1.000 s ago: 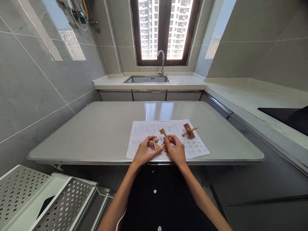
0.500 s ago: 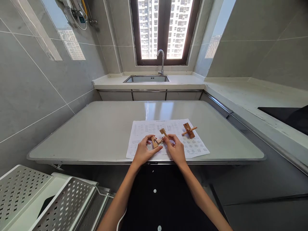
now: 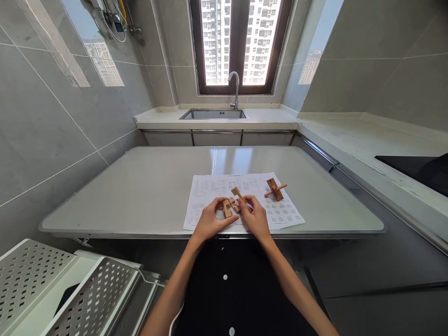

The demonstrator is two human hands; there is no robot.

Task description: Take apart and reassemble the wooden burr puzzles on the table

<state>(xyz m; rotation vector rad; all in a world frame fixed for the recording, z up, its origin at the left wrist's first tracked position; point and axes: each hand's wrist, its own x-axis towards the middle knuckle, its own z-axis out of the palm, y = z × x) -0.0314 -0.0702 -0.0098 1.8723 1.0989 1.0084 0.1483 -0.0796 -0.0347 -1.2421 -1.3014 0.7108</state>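
My workplace at a pale folding table (image 3: pixel 122 196), whose top has rounded corners, a metal edge and a seam running toward the window (image 3: pixel 240 44). A printed sheet of paper (image 3: pixel 201 189) lies flat near my edge of the table. Above its lower part, my left hand (image 3: pixel 212 221) grips a notched wooden block (image 3: pixel 227 209) between thumb and fingers; my right hand (image 3: pixel 257 219) pinches a flat-ended wooden stick (image 3: pixel 236 191), tilted up. The two hands are near each other but apart, with a further small wooden piece (image 3: pixel 233 204) between them; I cannot tell which hand bears it. On the sheet's right side rests a brown wooden plate (image 3: pixel 271 184) with a rod (image 3: pixel 281 187) across it. Beyond the table, a white counter (image 3: pixel 157 119) carries a metal sink (image 3: pixel 213 114) and a curved tap (image 3: pixel 236 88). Grey tiled walls (image 3: pixel 52 130) enclose the room; perforated shelves (image 3: pixel 101 289) stand at lower left.
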